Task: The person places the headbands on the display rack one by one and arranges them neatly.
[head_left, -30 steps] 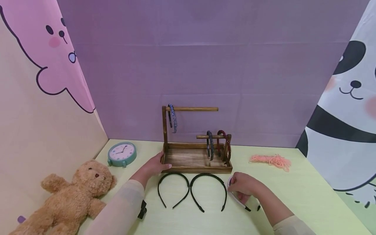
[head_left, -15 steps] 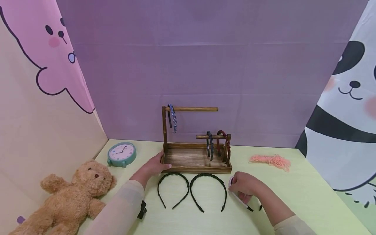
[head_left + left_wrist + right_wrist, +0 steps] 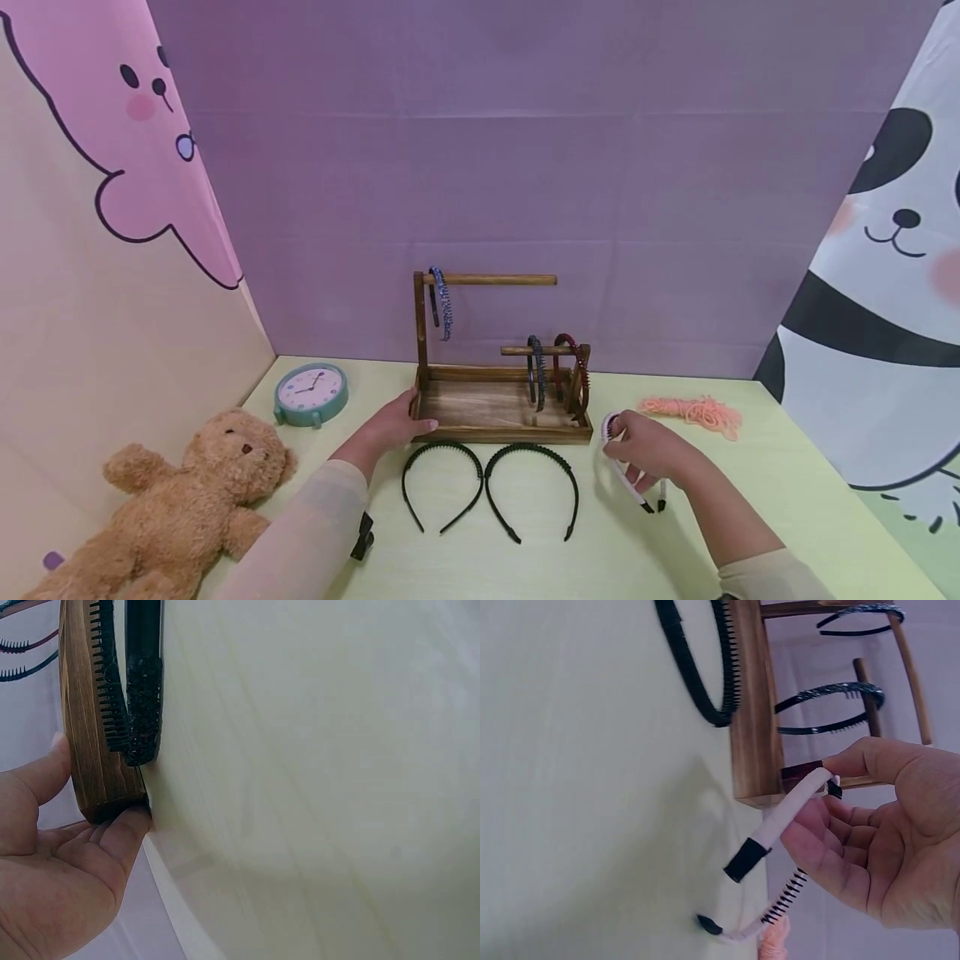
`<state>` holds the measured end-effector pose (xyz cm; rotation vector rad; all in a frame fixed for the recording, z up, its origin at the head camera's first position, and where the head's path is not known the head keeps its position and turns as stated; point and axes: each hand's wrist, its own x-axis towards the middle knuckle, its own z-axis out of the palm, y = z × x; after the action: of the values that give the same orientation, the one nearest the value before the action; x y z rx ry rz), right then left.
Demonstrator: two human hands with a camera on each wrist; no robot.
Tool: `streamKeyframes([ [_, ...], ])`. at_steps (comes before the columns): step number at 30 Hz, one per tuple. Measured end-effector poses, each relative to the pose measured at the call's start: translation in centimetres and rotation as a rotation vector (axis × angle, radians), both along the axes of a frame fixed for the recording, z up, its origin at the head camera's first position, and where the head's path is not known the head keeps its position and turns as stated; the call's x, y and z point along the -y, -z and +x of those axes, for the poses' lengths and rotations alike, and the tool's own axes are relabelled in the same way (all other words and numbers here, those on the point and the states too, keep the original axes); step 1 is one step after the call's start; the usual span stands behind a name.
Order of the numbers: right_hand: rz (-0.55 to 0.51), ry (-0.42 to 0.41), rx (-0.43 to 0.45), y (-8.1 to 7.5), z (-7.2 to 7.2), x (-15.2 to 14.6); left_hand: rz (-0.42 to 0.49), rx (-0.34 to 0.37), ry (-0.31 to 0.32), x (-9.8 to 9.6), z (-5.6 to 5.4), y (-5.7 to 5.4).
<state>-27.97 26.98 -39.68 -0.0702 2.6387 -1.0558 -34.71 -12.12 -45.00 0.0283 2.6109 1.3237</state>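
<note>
My left hand (image 3: 393, 421) grips the left end of a brown wooden headband stand (image 3: 472, 406), thumb on its front wall and fingers at the side. In the left wrist view this hand (image 3: 71, 862) holds the stand's corner. My right hand (image 3: 651, 448) pinches a white headband (image 3: 630, 483) with black tips and inner teeth, raised off the table to the right of the stand. The right wrist view shows the white headband (image 3: 784, 814) between thumb and fingers. Two black toothed headbands, a left one (image 3: 444, 443) and a right one (image 3: 528, 446), lie before the stand.
A blue headband (image 3: 446, 308) hangs on the upper bar. The lower bar carries a dark blue-grey headband (image 3: 539, 379) and a red one (image 3: 583, 375). Left stand a teal clock (image 3: 311, 396) and a teddy bear (image 3: 180, 508); peach yarn (image 3: 697, 410) lies right.
My right hand has lifted the white headband from the table and moved it slightly right and away from me. The left hand and the stand stay where they were.
</note>
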Motion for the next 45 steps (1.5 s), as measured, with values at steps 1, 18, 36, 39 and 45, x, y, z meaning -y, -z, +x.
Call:
streamKeyframes([
  [1, -0.010, -0.003, -0.008, -0.2, 0.0, -0.1, -0.002, 0.001, 0.001, 0.0, 0.0, 0.0],
  [18, -0.114, 0.018, -0.203, -2.6, -1.2, -1.2, -0.023, 0.010, -0.006, -0.1, 0.0, 0.0],
  [36, -0.072, 0.059, -0.443, -4.1, -2.8, -1.1, -0.007, -0.003, -0.002, -0.1, 0.1, 0.1],
  [39, -0.052, 0.073, -0.465, -4.4, -3.1, -1.0, -0.010, -0.006, 0.002, 0.0, 0.1, 0.0],
  [45, -0.050, 0.103, -0.518, -5.1, -3.8, -0.4, -0.006, 0.002, -0.004, 0.0, 0.2, -0.1],
])
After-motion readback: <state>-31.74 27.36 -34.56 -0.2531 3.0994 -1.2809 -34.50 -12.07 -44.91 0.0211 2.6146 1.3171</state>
